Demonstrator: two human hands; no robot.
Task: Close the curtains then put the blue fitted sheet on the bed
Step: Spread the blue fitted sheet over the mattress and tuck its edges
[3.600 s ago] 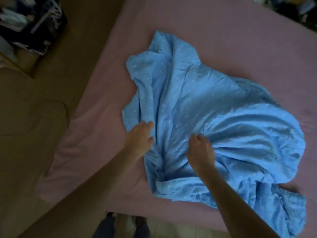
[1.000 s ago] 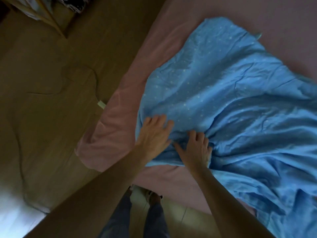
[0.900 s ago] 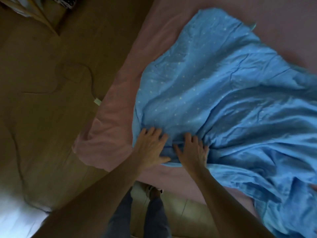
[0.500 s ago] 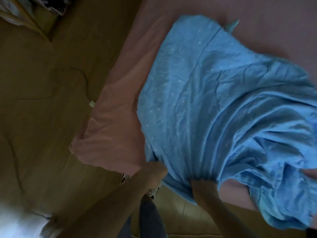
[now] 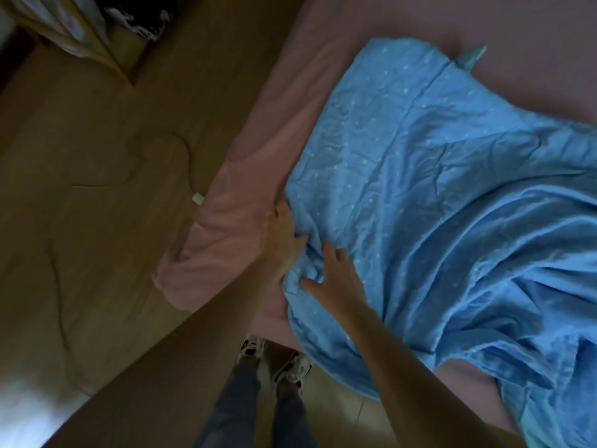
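The room is dim and no curtains are in view, so that step is probably done and the work is now on the sheet (image 5: 436,205). It lies rumpled on top of the bed (image 5: 371,14), spread over the near part and trailing over the near edge at the right, with none of its corners hooked on yet as far as can be seen. The person stands at the foot, shoes (image 5: 287,363) on the floor (image 5: 97,156), both arms reaching to the sheet's left edge near the bed's corner (image 5: 181,273). The left hand (image 5: 280,240) lies where blue cloth meets the pink cover, its thumb over the cloth and its fingers along or under the edge; whether it grips cannot be told. Just beside it the right hand (image 5: 336,274) rests palm down on the sheet, fingers (image 5: 330,253) straight and thumb spread wide, with a bunch of cloth gathered between them. The step in hand seems to be finding the elastic corner in these folds. The next move calls for a firm hold on that hem with both hands, then drawing it out to the corner and down under it. A cable (image 5: 197,198) lies on the floor close by and should be kept out from under the hem.
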